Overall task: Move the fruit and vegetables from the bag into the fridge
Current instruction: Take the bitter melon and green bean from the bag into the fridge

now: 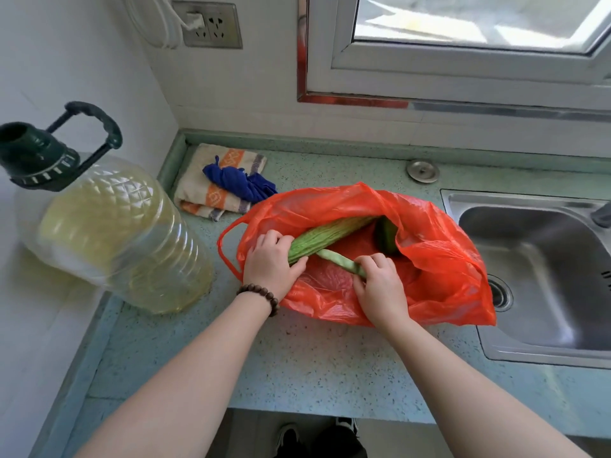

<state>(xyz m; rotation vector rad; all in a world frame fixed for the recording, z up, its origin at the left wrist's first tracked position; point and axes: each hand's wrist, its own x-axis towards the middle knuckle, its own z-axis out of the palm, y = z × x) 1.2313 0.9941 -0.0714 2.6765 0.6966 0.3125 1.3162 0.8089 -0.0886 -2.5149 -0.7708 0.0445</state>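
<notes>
An open red plastic bag lies on the green speckled counter. Inside it lies a long ribbed green gourd, and my left hand grips its near end. A thinner pale green vegetable crosses in front of the gourd, with my right hand closed around its right end. A darker green vegetable sits deeper in the bag, half hidden by the plastic. No fridge is in view.
A large oil jug with a dark green cap stands left of the bag. Folded cloths lie behind it near the wall. A steel sink is right of the bag. The counter's front edge is near me.
</notes>
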